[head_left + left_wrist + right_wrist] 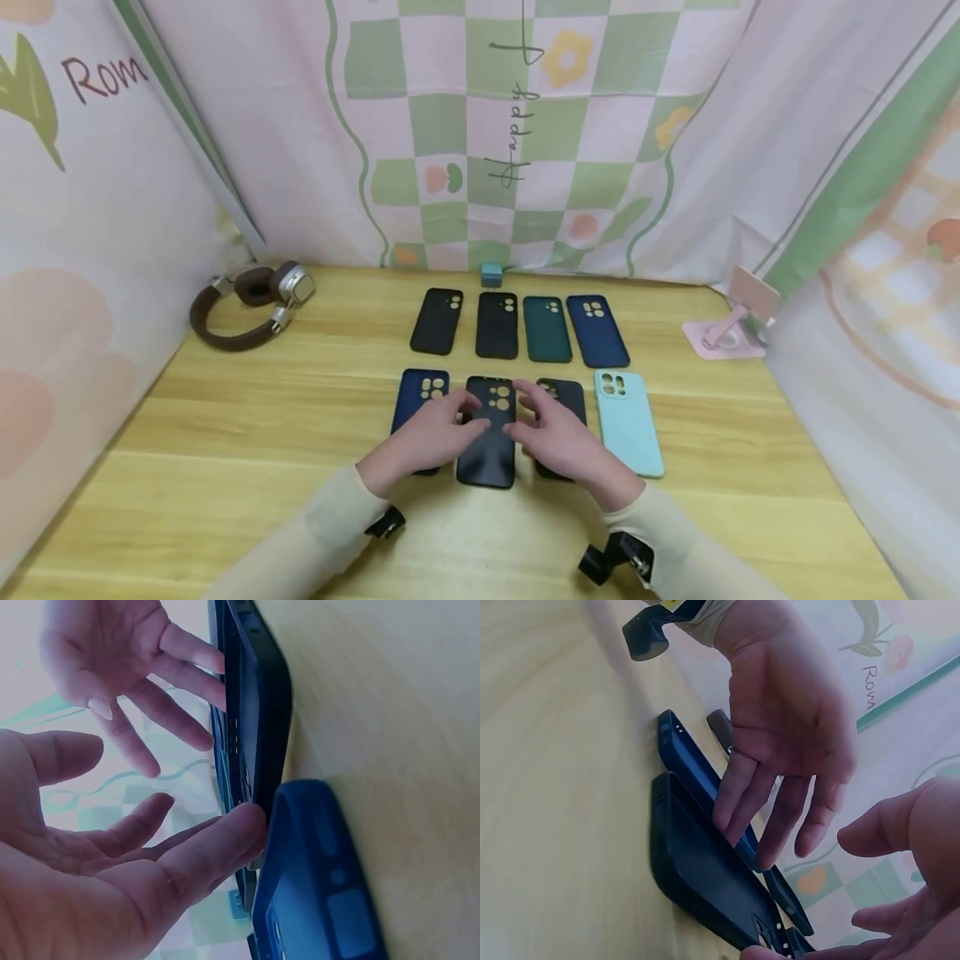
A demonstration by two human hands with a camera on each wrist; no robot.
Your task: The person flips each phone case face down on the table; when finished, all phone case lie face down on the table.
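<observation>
A black phone case [487,462] lies in the front row on the wooden table, its camera cutouts at the far end. On its left side is my left hand [431,433], fingers spread and slightly bent, fingertips right at the case's edge. My right hand [562,437] faces it from the other side, with relaxed fingers close to the far right corner. Neither hand grips anything. Under the left hand a dark blue case [410,396] is partly hidden. Another black case [572,396] is partly covered by the right hand. In the left wrist view, the blue case [315,877] stands beside my fingertips.
A light blue case [632,425] lies at the right end of the front row. Behind are two black cases, a green case [547,329] and a blue case [598,333]. Headphones [251,308], a small blue block [491,275] and a pink stand [727,325] sit farther back.
</observation>
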